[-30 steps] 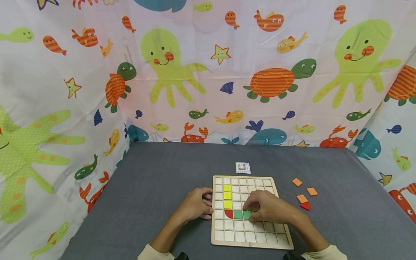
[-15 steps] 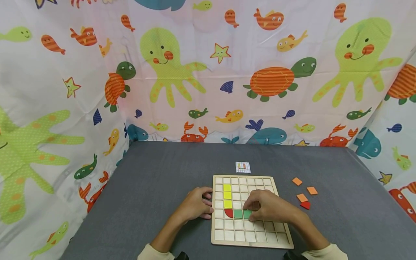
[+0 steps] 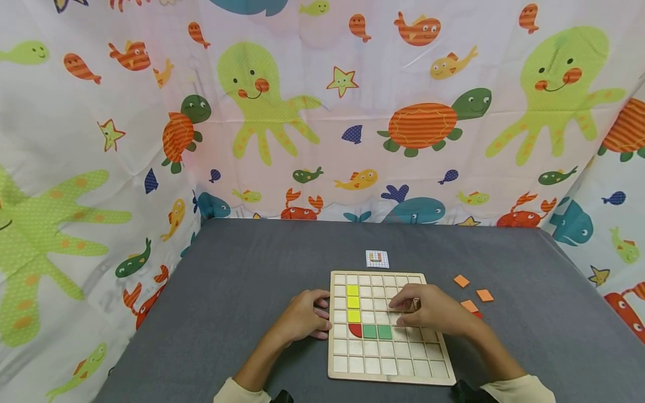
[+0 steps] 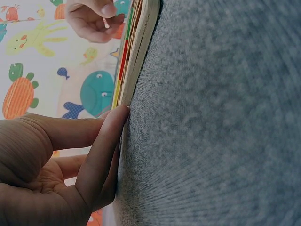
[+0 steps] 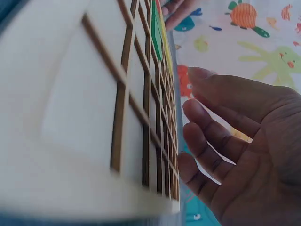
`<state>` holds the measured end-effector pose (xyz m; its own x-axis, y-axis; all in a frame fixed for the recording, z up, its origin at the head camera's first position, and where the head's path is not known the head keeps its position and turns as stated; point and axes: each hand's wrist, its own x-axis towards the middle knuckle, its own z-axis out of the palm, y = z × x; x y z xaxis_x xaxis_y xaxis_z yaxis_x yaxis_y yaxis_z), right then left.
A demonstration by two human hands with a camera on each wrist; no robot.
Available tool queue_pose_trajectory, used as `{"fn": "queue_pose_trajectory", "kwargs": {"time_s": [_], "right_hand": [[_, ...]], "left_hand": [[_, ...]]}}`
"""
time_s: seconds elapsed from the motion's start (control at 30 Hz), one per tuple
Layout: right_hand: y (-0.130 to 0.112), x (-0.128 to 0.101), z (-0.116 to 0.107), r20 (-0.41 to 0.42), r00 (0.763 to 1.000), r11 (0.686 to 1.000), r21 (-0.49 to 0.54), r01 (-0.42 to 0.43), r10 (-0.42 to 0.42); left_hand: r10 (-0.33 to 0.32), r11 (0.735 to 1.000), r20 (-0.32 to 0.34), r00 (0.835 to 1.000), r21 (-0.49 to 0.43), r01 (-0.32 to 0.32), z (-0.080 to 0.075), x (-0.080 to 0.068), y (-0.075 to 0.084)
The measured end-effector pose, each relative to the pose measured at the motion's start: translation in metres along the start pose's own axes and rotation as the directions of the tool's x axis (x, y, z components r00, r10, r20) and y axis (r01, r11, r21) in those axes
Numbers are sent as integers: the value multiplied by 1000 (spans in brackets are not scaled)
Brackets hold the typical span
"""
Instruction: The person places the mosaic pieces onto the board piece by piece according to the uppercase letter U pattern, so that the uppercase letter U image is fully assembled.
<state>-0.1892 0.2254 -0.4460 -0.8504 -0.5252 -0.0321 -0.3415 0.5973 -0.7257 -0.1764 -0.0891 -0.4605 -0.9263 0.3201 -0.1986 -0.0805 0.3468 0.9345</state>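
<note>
A wooden grid board [image 3: 388, 366] lies on the grey table. In its left part, three yellow tiles [image 3: 353, 303] form a column, with a red quarter-round tile [image 3: 355, 331] below them and two green tiles [image 3: 377, 331] to its right. My left hand [image 3: 302, 317] rests on the table, and its fingertips [image 4: 117, 117] touch the board's left edge [image 4: 141, 52]. My right hand [image 3: 430, 309] hovers over the board's right half, just up and right of the green tiles. In the right wrist view its fingers [image 5: 221, 136] are loose and hold nothing.
Three orange square tiles [image 3: 461, 281] [image 3: 485, 295] [image 3: 468, 305] lie on the table to the right of the board, with a red tile [image 3: 477, 314] partly hidden behind my right hand. A small pattern card [image 3: 377, 259] lies beyond the board. Sea-animal curtains enclose the table.
My right hand has lifted off the second green tile and moved up and to the right over the board, leaving that tile in full view. The left hand has not moved.
</note>
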Motion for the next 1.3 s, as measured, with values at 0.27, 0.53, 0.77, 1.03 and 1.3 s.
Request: {"fn": "queue_pose_trajectory", "kwargs": {"time_s": [0.27,0.53,0.77,1.03,1.3], "right_hand": [[15,-16,-19,-58,998,999,27,-30,32],[35,-34,-37,-102,989,993,45,-105,110],[51,-49,-48,-138,974,983,-6,-181,178],[66,-68,-59,-159,964,976,-7,-217,213],[72,-81,-68,-142,955,964,-17,-267,262]], "left_hand": [[-1,1000,-1,1000,4,1,0,1,-1],[0,1000,-7,1000,-5,0,-1,2,-2],[-1,1000,-2,1000,-8,1,-1,2,-1],[-4,1000,2,1000,-8,4,0,3,-2],[-8,1000,0,1000,-4,8,-1,3,-3]]}}
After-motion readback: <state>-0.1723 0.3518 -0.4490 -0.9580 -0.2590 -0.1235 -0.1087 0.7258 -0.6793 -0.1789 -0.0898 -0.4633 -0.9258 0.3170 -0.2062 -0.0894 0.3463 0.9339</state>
